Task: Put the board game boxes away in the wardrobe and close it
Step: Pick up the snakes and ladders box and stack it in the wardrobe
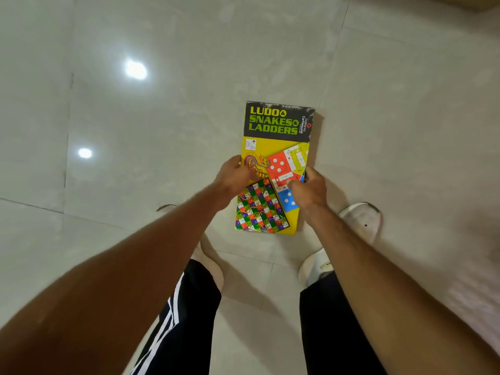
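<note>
A yellow and black "Ludo & Snakes & Ladders" game box (276, 147) lies lengthwise in front of me over the pale tiled floor. My left hand (234, 177) grips its left long edge, thumb on the lid. My right hand (308, 189) grips the right long edge, fingers curled around the side. Whether the box rests on the floor or is lifted off it I cannot tell. No wardrobe is in view.
Glossy cream floor tiles (162, 117) with two lamp reflections stretch all around. My feet in white slippers (361, 220) stand just behind the box, and my legs in black shorts show below. A brown edge shows at the top right corner.
</note>
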Available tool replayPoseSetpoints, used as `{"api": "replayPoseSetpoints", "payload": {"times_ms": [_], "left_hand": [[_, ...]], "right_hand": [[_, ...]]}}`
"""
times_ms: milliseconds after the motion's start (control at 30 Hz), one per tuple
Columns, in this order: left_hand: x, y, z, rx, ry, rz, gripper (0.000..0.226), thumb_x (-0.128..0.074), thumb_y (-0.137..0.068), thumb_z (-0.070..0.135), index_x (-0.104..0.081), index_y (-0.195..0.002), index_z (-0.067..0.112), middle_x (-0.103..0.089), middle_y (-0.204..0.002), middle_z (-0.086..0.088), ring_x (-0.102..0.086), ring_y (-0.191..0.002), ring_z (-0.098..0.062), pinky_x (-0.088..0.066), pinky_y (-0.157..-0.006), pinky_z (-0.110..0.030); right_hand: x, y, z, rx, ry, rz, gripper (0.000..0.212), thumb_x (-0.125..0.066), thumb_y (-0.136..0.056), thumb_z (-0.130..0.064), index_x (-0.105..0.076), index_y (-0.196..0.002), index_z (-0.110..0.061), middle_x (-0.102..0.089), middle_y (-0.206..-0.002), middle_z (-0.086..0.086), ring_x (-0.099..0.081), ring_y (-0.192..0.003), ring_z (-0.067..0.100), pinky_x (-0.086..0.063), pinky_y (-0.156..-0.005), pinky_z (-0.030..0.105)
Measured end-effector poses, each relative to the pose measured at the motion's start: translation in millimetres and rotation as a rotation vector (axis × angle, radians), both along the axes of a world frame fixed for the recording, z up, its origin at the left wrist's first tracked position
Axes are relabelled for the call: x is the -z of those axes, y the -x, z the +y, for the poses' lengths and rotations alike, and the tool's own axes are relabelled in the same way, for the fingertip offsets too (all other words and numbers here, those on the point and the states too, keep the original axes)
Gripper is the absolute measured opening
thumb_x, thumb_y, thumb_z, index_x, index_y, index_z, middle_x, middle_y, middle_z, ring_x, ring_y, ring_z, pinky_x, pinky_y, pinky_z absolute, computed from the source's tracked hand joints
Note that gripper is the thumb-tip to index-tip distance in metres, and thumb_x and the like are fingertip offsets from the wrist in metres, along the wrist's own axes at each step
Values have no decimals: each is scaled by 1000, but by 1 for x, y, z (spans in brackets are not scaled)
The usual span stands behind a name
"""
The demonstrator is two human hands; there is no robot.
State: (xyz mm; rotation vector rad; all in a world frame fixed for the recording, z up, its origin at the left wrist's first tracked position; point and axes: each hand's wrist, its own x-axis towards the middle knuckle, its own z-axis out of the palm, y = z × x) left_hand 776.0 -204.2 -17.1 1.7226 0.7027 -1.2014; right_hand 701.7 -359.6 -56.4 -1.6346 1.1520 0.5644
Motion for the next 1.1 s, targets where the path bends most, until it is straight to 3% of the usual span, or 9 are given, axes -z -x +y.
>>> {"api": "replayPoseSetpoints", "payload": {"times_ms": [133, 233, 433, 567, 667, 800, 933, 1033, 1100], "left_hand": [[-36, 0, -4, -7, 75, -93, 40, -64, -86, 13, -59, -124, 23, -61, -125, 0, -62, -89, -5, -44, -66, -25], [-93, -7, -14, -8, 109, -148, 41, -63, -87, 10, -59, -125, 23, -59, -128, 0, -64, -90, -4, -44, -68, -23], [-274, -17, -46, 63, 207, -159, 45, -61, -87, 0, -56, -125, 23, -56, -122, 0, -59, -98, -3, -41, -73, -20], [-415, -13, -71, 133, 267, -179, 46, -59, -87, -2, -57, -128, 18, -55, -122, -1, -58, -106, -13, -43, -75, -24], [-517, -10, -97, 228, 291, -222, 48, -57, -89, 0, -53, -134, 17, -53, -123, -3, -62, -101, -11, -47, -73, -21], [-617, -2, -143, 321, 339, -285, 50, -59, -87, 1, -52, -135, 14, -52, -117, -1, -69, -84, -2, -50, -62, -10], [-685, 7, -196, 362, 383, -346, 49, -52, -89, -7, -52, -134, 14, -50, -113, 0, -67, -77, 5, -51, -62, -14], [-715, 11, -236, 375, 434, -401, 51, -51, -88, -9, -54, -132, 16, -52, -112, -2, -69, -76, -3, -54, -70, -26], [-726, 10, -263, 372, 461, -416, 50, -51, -88, -10, -55, -131, 17, -53, -113, -3, -70, -78, -8, -55, -67, -25]], "right_hand": [[-28, 7, -16, 6, -1, -58, 35, -64, -71, -17, -66, -105, -26, -68, -111, 3, -68, -92, 13, -58, -83, 37], [-83, 5, -29, 40, -34, -104, 37, -66, -74, -21, -65, -110, -30, -67, -115, 4, -69, -97, 14, -59, -84, 41], [-251, 12, -74, 99, -20, -159, 43, -67, -71, -29, -62, -113, -37, -67, -116, -1, -68, -103, 15, -58, -88, 46], [-400, 31, -103, 157, -34, -213, 43, -70, -83, -14, -59, -122, -28, -70, -114, -2, -68, -103, 15, -59, -83, 39], [-507, 46, -133, 194, -44, -248, 43, -68, -86, -10, -58, -126, -22, -71, -111, 0, -69, -100, 15, -58, -73, 24], [-611, 67, -174, 222, -13, -316, 43, -70, -84, -14, -60, -124, -25, -72, -109, -2, -69, -101, 18, -59, -84, 38], [-689, 90, -218, 276, 22, -388, 42, -70, -85, -16, -60, -124, -28, -72, -109, -2, -67, -103, 19, -58, -85, 40], [-728, 102, -255, 290, 65, -448, 41, -69, -87, -18, -59, -126, -29, -72, -109, -3, -67, -103, 18, -59, -84, 39], [-743, 104, -281, 302, 100, -477, 41, -68, -88, -19, -58, -127, -28, -72, -109, -3, -67, -103, 18, -59, -83, 41]]}}
